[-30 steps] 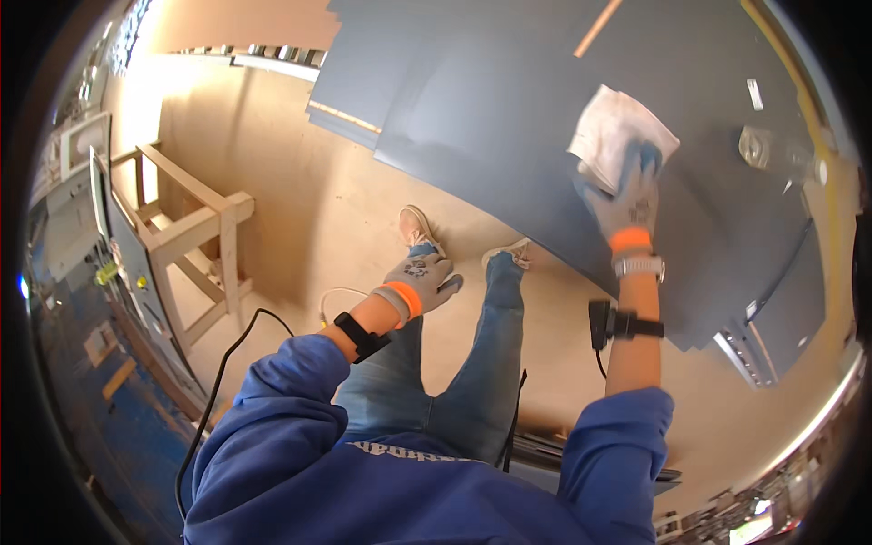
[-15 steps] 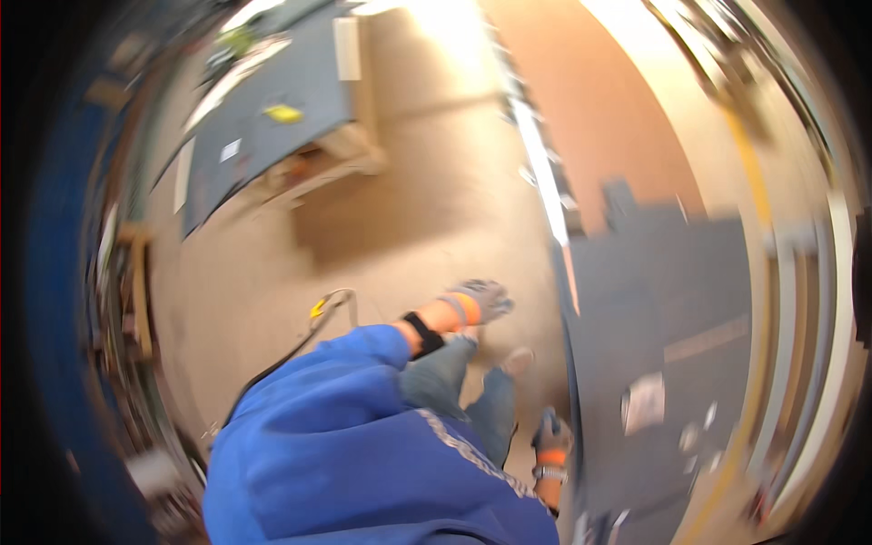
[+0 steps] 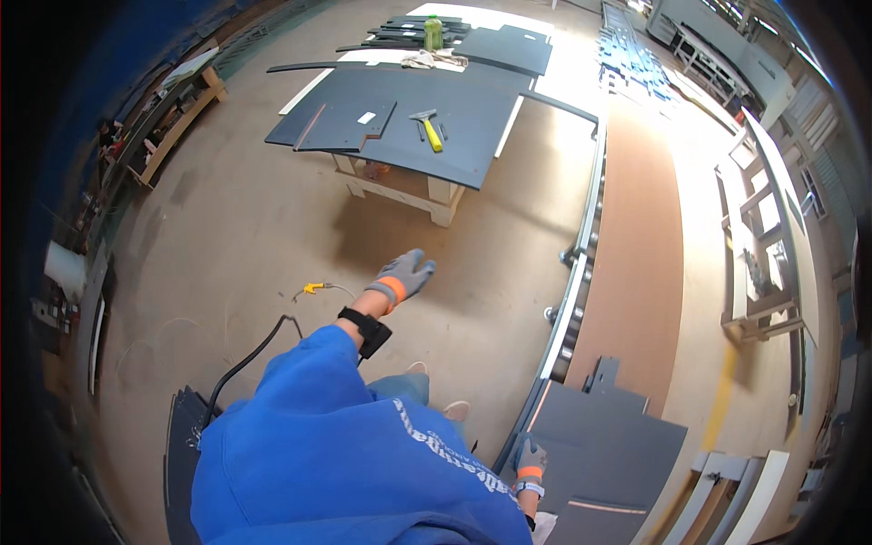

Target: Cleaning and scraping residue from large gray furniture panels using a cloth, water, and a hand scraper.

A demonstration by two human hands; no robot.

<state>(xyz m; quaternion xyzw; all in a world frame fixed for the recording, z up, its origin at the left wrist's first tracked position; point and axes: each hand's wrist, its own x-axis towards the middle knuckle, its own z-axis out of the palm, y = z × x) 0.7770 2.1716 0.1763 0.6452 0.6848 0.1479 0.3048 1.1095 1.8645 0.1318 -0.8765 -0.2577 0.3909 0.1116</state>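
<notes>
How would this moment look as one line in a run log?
left hand: gloved, free, raised over floor | right hand: gloved, resting on dark grey panel | hammer: on far worktable

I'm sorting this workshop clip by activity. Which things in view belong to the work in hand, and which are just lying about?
In hand:
- right hand, gloved, resting on the dark grey panel
- left hand, gloved, held out in the air, touching nothing

Lying about:
- yellow-handled hammer on the far table's dark sheet
- green bottle
- black cable on the floor
</notes>
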